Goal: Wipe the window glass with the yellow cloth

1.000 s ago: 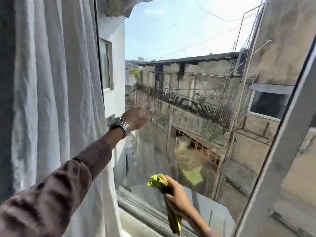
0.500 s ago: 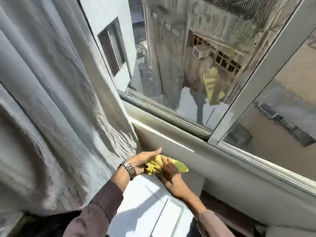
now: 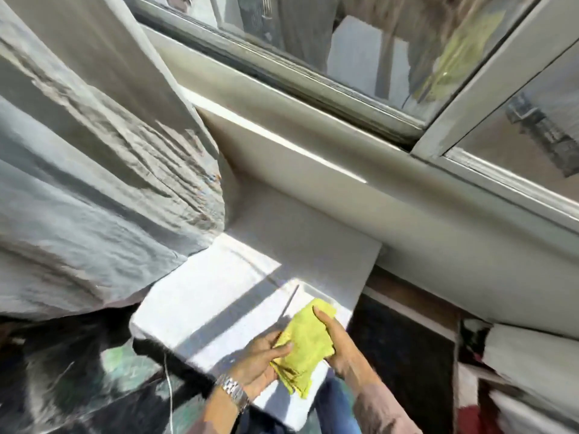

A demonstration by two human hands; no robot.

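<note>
- the yellow cloth (image 3: 302, 347) sits between the two hands, folded into a loose wad, low in the view and well below the window glass (image 3: 369, 48).
- the left hand (image 3: 258, 360) grasps the cloth's near-left edge; its thumb lies over the top of the fabric and its fingers curl in beneath it.
- the right hand (image 3: 336, 343) grasps the cloth's right side, its thumb stretched along the far edge and the rest of the hand wrapped behind the fabric.
- a hanging tail of the cloth droops down from between the hands, toward the person.
- a metal watch (image 3: 234, 391) sits on the left wrist, just behind the left hand.
- a brownish sleeve (image 3: 380, 408) covers the right forearm, behind the right hand.
- under both hands lies a white ledge (image 3: 219, 296), sunlit in patches and crossed by a band of shadow; the cloth is held just above its near corner.
- to the left of the left hand, and beyond it, a pale grey curtain (image 3: 94, 189) hangs in heavy folds and meets the ledge's left edge.
- beyond the hands, the window frame (image 3: 313, 86) runs slantwise across the view, with the glass above it.
- a faint yellow reflection (image 3: 460, 54) shows in the glass, far beyond the right hand.
</note>
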